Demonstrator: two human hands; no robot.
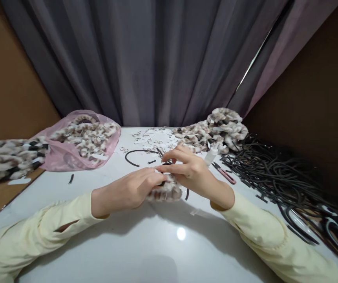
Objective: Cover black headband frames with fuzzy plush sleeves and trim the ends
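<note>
Over the bench [112,255], a furry band [167,192] is running left-right in its visible part, the left hand [133,188] pinching it. The right hand [194,171] is covering its far side, grip hidden. Black cords [274,173], pink snips [227,175] and 1 bottle [211,156] are sitting rightward.

At the centre of the frame, the left hand [132,186] and right hand [196,171] meet at a fur band [169,193] above the counter [157,243], with small rings [139,136] scattered behind them, before the curtain [139,59] across the upper frame. At mid-left, a bag [52,159] holds a heap of bands [94,137], and a side heap [5,157] lies at the frame's left edge. Right of centre are a bottle [211,156] and snips [227,175], with a rear heap [229,125] behind them and a cord pile [274,173] spreading toward the lower right.
</note>
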